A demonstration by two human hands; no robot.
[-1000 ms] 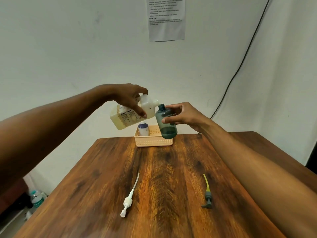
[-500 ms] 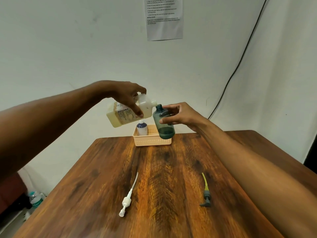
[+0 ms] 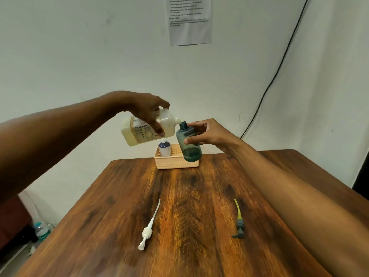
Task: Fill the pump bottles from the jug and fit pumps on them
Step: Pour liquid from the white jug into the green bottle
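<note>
My left hand (image 3: 148, 113) grips a cream jug (image 3: 139, 132) with a label, tipped nearly on its side, spout at the open mouth of a teal bottle (image 3: 188, 143). My right hand (image 3: 205, 133) holds that teal bottle in the air, slightly tilted, above the far end of the table; a little liquid sits in its bottom. A white pump (image 3: 147, 230) with a long tube lies on the table at near left. A grey pump (image 3: 239, 226) with a yellow tube lies at near right.
A peach basket (image 3: 173, 162) stands at the far table edge with a blue bottle (image 3: 164, 148) in it. The wooden table (image 3: 179, 206) fills the lower view. A black cable (image 3: 279, 66) runs down the wall. A water bottle (image 3: 41, 230) sits on the floor at left.
The jug has tipped flatter, its base lifting, with the spout staying at the teal bottle's mouth. Both hands stayed about where they were.
</note>
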